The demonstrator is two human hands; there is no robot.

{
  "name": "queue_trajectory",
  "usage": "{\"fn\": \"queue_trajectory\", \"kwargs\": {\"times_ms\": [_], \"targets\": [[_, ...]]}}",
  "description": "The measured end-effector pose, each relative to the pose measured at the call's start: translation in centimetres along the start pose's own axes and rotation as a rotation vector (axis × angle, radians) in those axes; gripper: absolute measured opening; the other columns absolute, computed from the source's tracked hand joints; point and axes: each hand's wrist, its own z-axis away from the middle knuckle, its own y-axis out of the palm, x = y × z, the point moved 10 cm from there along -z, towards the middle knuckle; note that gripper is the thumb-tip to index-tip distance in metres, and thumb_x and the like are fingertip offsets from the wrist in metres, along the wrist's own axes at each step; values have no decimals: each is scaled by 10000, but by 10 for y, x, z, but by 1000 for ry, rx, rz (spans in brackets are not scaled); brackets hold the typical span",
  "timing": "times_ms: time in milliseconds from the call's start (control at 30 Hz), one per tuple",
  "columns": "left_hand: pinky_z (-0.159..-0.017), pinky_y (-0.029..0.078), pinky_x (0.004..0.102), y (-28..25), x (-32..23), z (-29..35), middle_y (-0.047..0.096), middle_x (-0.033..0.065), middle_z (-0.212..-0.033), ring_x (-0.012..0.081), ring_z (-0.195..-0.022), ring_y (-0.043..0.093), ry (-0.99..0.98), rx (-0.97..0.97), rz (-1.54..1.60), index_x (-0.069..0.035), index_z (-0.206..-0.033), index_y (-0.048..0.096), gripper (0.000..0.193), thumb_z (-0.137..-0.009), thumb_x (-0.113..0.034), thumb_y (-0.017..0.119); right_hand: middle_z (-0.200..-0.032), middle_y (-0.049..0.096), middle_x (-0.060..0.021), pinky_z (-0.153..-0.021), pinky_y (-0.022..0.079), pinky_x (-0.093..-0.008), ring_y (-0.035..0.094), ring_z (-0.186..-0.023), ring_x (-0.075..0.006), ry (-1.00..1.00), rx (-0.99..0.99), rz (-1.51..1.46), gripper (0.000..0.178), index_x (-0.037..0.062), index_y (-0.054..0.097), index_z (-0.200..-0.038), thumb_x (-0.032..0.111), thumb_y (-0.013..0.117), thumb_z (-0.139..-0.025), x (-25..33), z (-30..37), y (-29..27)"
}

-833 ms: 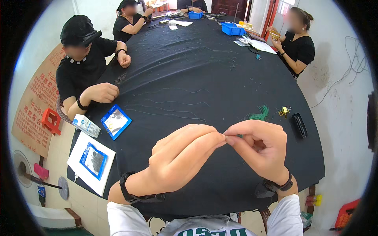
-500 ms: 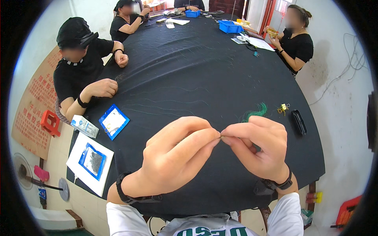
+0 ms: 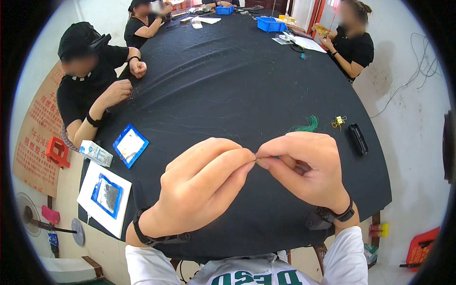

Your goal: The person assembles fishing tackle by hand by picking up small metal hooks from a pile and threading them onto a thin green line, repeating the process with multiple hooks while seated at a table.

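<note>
Above the black-covered table, my left hand (image 3: 204, 180) and my right hand (image 3: 308, 166) meet fingertip to fingertip. Each is closed in a pinch of thumb and forefinger. Whatever lies between the tips is too small to make out. Just beyond my right hand, a bundle of green threads (image 3: 311, 124) rests on the cloth, partly hidden by that hand. Thin loose threads (image 3: 190, 131) stretch over the cloth beyond my left hand.
At left lie a blue-edged packet (image 3: 130, 146), a carton (image 3: 96, 153) and a white board (image 3: 90, 199) bearing a packet of dark bits (image 3: 108, 195). A yellow clip (image 3: 338, 122) and black case (image 3: 358, 139) are at right. Several co-workers sit around; blue bins (image 3: 271, 24) stand far off.
The whole view has shifted slightly, so the table things appear further left. My hands keep their fingertip pinch. The near-left co-worker's hand has lifted a little off the cloth.
</note>
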Motion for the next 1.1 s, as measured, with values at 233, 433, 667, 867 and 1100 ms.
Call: {"fn": "queue_trajectory", "kwargs": {"times_ms": [233, 433, 667, 867, 1100], "targets": [[-601, 492, 242, -33, 25, -2, 637, 113, -786, 160, -665, 627, -132, -97, 84, 35, -863, 631, 109, -769, 89, 620, -581, 562, -72, -466, 398, -244, 515, -482, -102, 317, 227, -126, 61, 29, 653, -843, 82, 652, -813, -38, -2, 16], [-625, 528, 239, -83, 57, 4, 633, 111, -793, 124, -677, 621, -232, -392, 336, 70, -933, 615, 100, -870, 15, 561, -630, 651, -83, -516, 500, -234, 650, -574, -131, 537, 703, -10, 152, -7, 660, -794, 88, 547, -834, -132, 24, 27], [-638, 508, 229, -79, 47, 2, 631, 109, -778, 125, -677, 616, -263, -332, 378, 75, -923, 614, 93, -847, 57, 564, -664, 681, -78, -501, 537, -242, 664, -560, -133, 1022, 770, 473, 139, 2, 687, -801, 71, 567, -782, -235, 75, -10], [-636, 491, 214, -75, 45, 5, 634, 101, -795, 115, -676, 608, -261, -353, 366, 72, -926, 616, 99, -837, 73, 573, -693, 691, -83, -619, 549, -306, 680, -609, -143, 1016, 615, 690, 147, 69, 708, -849, 50, 585, -772, -214, 59, -37], [-617, 489, 249, -35, 15, -2, 621, 130, -796, 160, -670, 602, -152, -55, 211, 61, -812, 613, 101, -729, 118, 613, -1061, 640, -125, -497, 467, -194, 632, -664, -107, 511, 123, -435, 354, 1, 541, -1189, 81, 573, -846, -65, -6, 3]]}}
